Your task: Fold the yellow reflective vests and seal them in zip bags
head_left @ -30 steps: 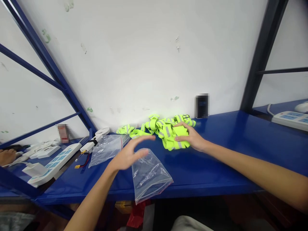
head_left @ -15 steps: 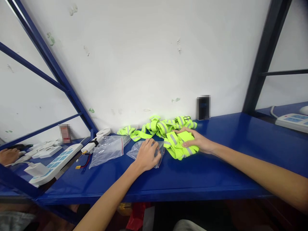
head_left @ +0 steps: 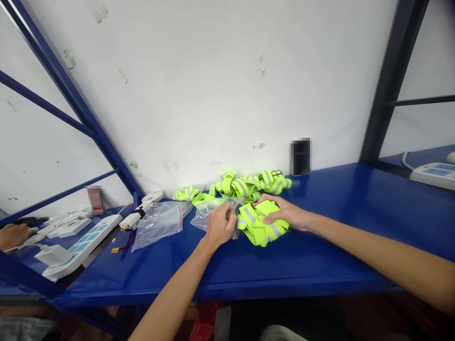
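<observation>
My right hand [head_left: 286,211] is closed around a folded bundle of neon-yellow reflective straps [head_left: 261,222] with grey stripes, its thumb lying across the front. Just left of the bundle, my left hand [head_left: 221,223] pinches a clear plastic bag [head_left: 202,215], which is partly raised off the blue table. Behind both hands lies a loose heap of the same reflective strapping [head_left: 241,186], stretching leftward along the wall. Another clear zip bag [head_left: 159,225] with a red seal line rests flat to the left.
A small white fan [head_left: 152,195] and a connector with red and black wires [head_left: 122,244] lie at left, near a power strip [head_left: 83,248]. Another person's hand [head_left: 14,236] is at the far left. A dark box [head_left: 300,157] stands against the wall. Blue frame posts flank the table [head_left: 341,227].
My left hand has closed on the clear bag and lifted its edge upward. My right hand has brought the strap bundle slightly left and toward me.
</observation>
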`<action>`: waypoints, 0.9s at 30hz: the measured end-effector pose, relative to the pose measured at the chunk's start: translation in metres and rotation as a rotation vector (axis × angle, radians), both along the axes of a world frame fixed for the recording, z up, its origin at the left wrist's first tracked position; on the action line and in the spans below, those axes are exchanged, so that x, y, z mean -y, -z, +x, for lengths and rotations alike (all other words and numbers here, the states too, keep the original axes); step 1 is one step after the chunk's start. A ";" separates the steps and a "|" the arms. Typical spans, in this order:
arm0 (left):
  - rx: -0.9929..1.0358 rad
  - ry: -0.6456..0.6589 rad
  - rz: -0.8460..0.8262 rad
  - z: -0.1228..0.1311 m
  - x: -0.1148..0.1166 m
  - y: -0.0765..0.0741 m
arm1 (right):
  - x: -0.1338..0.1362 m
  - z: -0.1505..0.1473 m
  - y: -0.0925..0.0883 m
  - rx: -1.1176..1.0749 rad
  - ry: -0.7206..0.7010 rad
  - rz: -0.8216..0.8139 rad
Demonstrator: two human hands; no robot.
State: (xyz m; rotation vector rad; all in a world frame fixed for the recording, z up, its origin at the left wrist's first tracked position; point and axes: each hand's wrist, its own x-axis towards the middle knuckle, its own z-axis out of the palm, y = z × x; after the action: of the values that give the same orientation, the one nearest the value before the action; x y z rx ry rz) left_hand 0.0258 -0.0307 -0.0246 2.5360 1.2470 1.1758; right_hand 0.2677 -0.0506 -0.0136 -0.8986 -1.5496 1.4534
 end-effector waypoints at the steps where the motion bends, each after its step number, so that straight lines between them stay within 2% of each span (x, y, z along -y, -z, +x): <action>1: -0.011 0.001 0.015 0.001 0.002 0.000 | 0.001 -0.002 0.001 -0.019 -0.041 -0.033; 3: -0.044 -0.004 0.072 0.003 0.006 -0.001 | 0.001 -0.007 0.002 -0.057 -0.058 -0.083; 7: -0.091 0.009 0.177 0.005 0.013 -0.006 | -0.003 -0.012 0.001 -0.181 0.021 -0.217; 11: -0.145 0.148 0.113 0.003 0.013 -0.012 | -0.005 -0.007 -0.004 -0.273 0.037 -0.312; 13: -0.180 0.176 0.087 0.000 0.010 -0.013 | -0.004 -0.002 -0.007 -0.301 0.008 -0.338; 17: -0.213 0.074 0.100 -0.007 -0.001 -0.008 | -0.003 0.008 -0.011 -0.390 -0.073 -0.353; 21: -0.084 0.091 0.047 -0.008 -0.005 -0.002 | -0.002 0.006 -0.008 -0.456 -0.042 -0.305; 24: 0.035 0.134 0.016 -0.002 -0.004 0.000 | -0.002 0.001 -0.004 -0.431 0.004 -0.291; 27: 0.099 0.098 0.040 0.003 0.001 0.000 | -0.002 -0.001 -0.001 -0.375 0.045 -0.253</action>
State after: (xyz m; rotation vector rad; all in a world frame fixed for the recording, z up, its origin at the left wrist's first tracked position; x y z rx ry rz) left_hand 0.0289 -0.0316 -0.0250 2.5005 1.0755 1.2995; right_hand 0.2663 -0.0484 -0.0128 -0.7433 -1.0813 1.6980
